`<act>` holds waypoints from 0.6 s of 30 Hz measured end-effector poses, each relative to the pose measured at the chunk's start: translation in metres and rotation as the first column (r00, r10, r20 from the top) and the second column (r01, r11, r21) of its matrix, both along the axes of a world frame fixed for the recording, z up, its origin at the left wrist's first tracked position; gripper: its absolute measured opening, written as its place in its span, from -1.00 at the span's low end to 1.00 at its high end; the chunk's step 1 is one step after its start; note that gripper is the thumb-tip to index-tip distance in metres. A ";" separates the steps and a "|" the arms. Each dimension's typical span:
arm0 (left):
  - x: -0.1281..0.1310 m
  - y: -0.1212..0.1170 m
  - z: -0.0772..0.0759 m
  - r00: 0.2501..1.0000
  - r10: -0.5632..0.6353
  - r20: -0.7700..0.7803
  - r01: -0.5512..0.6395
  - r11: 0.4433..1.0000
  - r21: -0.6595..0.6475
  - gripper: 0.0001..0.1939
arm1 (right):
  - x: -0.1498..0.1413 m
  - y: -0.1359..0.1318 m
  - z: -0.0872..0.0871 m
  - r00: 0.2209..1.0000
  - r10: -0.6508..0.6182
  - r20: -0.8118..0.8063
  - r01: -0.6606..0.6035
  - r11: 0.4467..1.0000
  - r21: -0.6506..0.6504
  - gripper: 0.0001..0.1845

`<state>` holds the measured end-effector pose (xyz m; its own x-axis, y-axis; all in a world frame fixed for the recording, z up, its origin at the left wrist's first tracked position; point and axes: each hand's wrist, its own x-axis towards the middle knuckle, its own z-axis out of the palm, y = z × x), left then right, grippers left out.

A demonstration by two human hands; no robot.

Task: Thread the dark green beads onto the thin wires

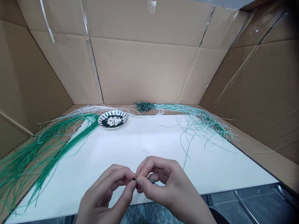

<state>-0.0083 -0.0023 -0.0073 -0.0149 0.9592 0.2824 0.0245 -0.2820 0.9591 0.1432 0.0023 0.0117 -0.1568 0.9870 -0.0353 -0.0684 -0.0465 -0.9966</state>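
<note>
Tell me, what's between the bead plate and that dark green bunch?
Thin white strands loop between the plate and the dark green bunch, in the head view.

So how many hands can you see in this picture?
2: the left hand and the right hand, both near the bottom middle, their fingers meeting on a small beaded strand. No others show.

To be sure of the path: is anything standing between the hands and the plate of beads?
Nothing visible stands there. Between the left hand and right hand, pinching a small beaded strand, and the striped plate lies only the white board; green strands stay aside.
</note>
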 end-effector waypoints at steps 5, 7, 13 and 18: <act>0.001 0.022 -0.018 0.994 0.033 0.103 -0.021 0.993 -0.115 -0.88 | -0.002 0.029 -0.025 0.980 0.024 -0.197 -0.044 0.994 -0.102 -0.69; 0.003 0.029 -0.026 0.984 0.084 0.159 -0.053 0.981 -0.187 -0.92 | -0.005 0.038 -0.035 0.977 -0.001 -0.215 -0.022 0.995 -0.102 -0.63; 0.002 0.034 -0.031 0.951 0.112 0.287 -0.014 0.947 -0.322 -0.84 | -0.009 0.041 -0.045 0.960 -0.034 -0.277 0.006 0.995 -0.101 -0.61; 0.000 0.039 -0.029 0.792 0.245 0.560 0.135 0.823 -0.551 -0.86 | -0.004 0.037 -0.044 0.956 -0.041 -0.290 0.016 0.996 -0.089 -0.64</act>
